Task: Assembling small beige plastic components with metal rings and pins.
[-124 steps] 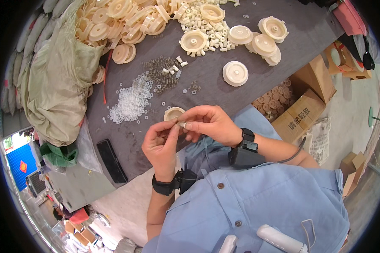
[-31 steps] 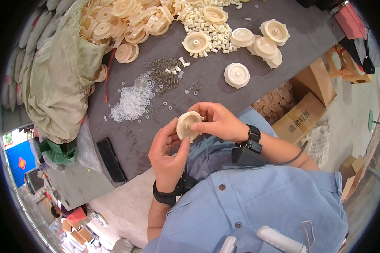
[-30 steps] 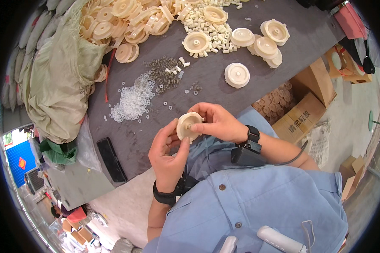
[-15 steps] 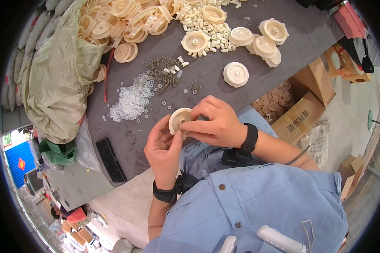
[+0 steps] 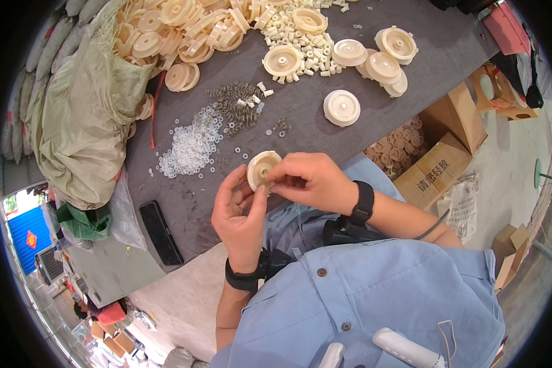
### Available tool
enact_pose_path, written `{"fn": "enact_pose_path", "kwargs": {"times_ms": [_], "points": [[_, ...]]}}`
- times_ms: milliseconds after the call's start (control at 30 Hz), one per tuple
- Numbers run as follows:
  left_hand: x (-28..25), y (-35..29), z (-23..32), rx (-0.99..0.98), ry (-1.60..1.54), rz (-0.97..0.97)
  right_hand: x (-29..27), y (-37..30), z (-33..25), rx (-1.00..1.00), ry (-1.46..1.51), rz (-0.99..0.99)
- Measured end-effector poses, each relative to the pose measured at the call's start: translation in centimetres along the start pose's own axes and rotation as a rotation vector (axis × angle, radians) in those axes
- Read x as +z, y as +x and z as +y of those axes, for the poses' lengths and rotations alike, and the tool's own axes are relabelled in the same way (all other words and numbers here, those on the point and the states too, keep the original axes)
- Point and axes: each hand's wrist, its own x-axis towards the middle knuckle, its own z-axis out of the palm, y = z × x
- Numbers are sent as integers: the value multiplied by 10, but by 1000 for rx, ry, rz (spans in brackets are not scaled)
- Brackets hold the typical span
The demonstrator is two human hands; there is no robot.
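Note:
My left hand (image 5: 239,219) holds a round, hollow cream plastic part (image 5: 259,164) by its edge, thumb and fingers on either side, with the open face turned up. Over the right side of that part, my right hand (image 5: 316,183) is closed in a pinch, its fingertips reaching toward the centre post. Whatever lies between those fingertips is too small or hidden to make out. Just beyond the hands lie a heap of small translucent washers (image 5: 189,146) and a tangle of small metal springs (image 5: 230,107). A finished-looking cream disc (image 5: 342,108) rests farther right.
Large cream plastic parts (image 5: 196,30) and small white sleeves (image 5: 316,55) are heaped at the table's far side. Several cream discs (image 5: 384,66) sit stacked at far right. A phone (image 5: 161,233) lies near the left edge, below a woven sack (image 5: 83,122). A cardboard box (image 5: 438,170) stands at right.
My right fingers have drawn back a little from inside the cream part and now bunch together at its right side. The left hand still holds the part, shifted slightly.

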Motion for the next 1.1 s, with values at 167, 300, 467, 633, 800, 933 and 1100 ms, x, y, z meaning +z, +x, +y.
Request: {"fn": "enact_pose_path", "kwargs": {"times_ms": [167,300,467,633,800,933,1100], "points": [[-1,1,-1,3,19,-1,2,-1,0,38,114,14],[-1,2,-2,10,31,24,-5,5,-5,446,580,-93],[3,2,3,34,73,1,-7,6,-5,527,706,-8],[5,-2,6,-11,35,46,-7,3,-1,265,196,131],[3,-7,1,19,0,37,-9,0,4,265,328,-89],[-2,-7,6,-8,-15,-37,-1,-1,7,231,493,-51],[-4,1,-2,18,9,-130,2,-1,11,234,489,-17]]}}
